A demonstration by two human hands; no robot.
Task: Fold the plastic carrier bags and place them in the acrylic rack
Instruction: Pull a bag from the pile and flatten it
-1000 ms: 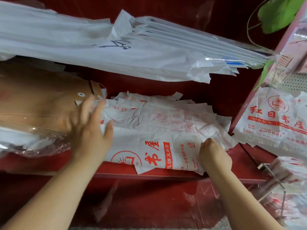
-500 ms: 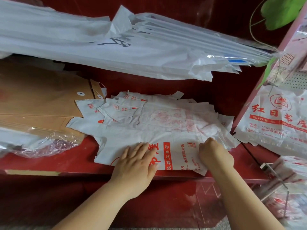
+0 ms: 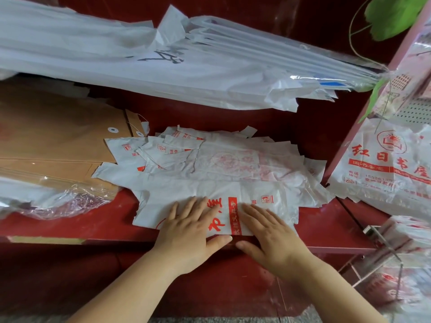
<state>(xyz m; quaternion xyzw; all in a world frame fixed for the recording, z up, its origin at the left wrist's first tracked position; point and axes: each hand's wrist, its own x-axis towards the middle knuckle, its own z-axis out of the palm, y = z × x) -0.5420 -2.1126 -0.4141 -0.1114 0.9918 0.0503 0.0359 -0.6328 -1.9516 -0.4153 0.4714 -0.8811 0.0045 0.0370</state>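
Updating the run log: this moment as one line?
left hand: flat, pressing top carrier bag | right hand: flat, pressing same bag | bag: atop pile, red shelf | acrylic rack: untouched

On bench (image 3: 326, 226), carrier bags (image 3: 233, 164) lie under and beyond fingers (image 3: 196, 209); envelopes (image 3: 58, 141) left of fingers; acrylic rack (image 3: 379, 240) right of fingers.

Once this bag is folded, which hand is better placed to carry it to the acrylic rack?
Probably the right hand: it lies flat on the bag on the side nearer the acrylic rack; the left hand would reach across.
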